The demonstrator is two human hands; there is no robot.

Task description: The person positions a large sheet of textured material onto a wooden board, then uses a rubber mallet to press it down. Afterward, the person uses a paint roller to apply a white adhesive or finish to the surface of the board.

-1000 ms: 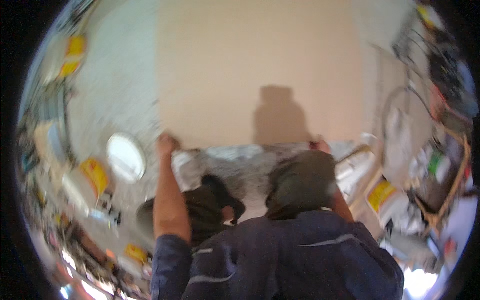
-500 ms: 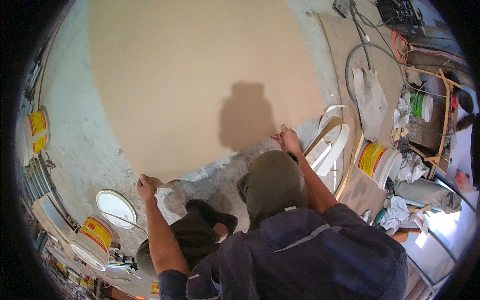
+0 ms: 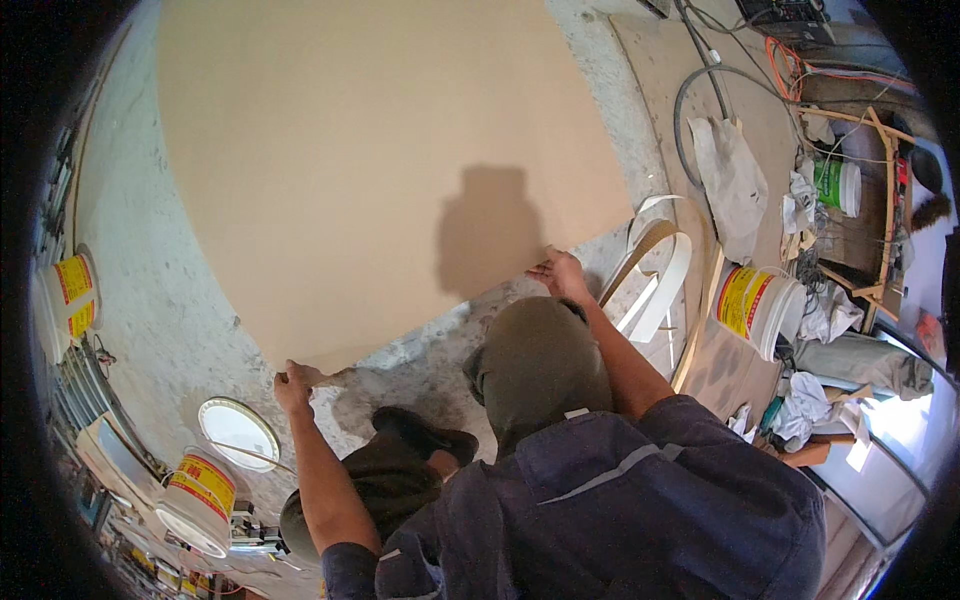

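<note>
A large, flat tan sheet point(image 3: 370, 120) lies over the floor ahead of me, its near edge slanting up to the right. My left hand point(image 3: 294, 387) is closed on the near left corner, thumb and fingers pinching the edge. Farther right along that same edge, my right hand point(image 3: 560, 273) grips the sheet, its fingertips partly hidden. A dark shadow falls across the sheet near my right hand. Whether the sheet is stiff board or thick paper cannot be told.
Curled white and tan strips point(image 3: 655, 275) lie beside my right forearm. A white bucket with a yellow-red label point(image 3: 760, 308) stands to the right, a similar bucket point(image 3: 200, 500) at lower left near a round white lid point(image 3: 240, 433). Black cables point(image 3: 685, 110) run at upper right.
The whole view has turned and shifted slightly, moving the surroundings in the picture. Both hands keep their hold on the near edge; any movement of the sheet itself is too small to tell.
</note>
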